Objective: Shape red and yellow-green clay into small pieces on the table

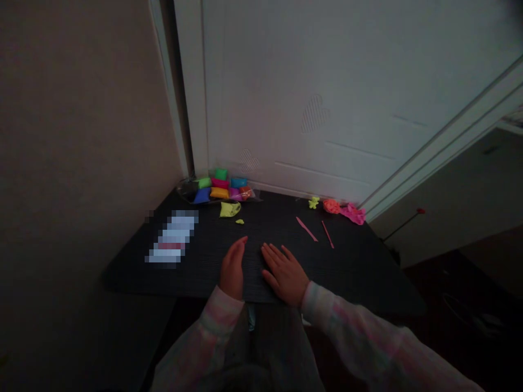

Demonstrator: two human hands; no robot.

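Observation:
Both hands rest on a dark table [359, 272] near its front edge. My left hand [232, 268] stands on its side, fingers straight and together, holding nothing. Beside it my right hand [285, 270] lies flat, palm down, fingers stretched out. Beyond the hands lie a yellow clay lump [229, 209] and a small yellow bit [239, 221]. Two thin pink sticks [306, 229] [327, 234] lie to the right of my right hand.
A clear bag of coloured clay packs [220, 188] sits at the table's back left. A yellow shape [314, 202], an orange piece [331, 206] and a pink clay piece [353, 213] lie at the back right. A blurred white card [171, 243] lies left. A white door stands behind.

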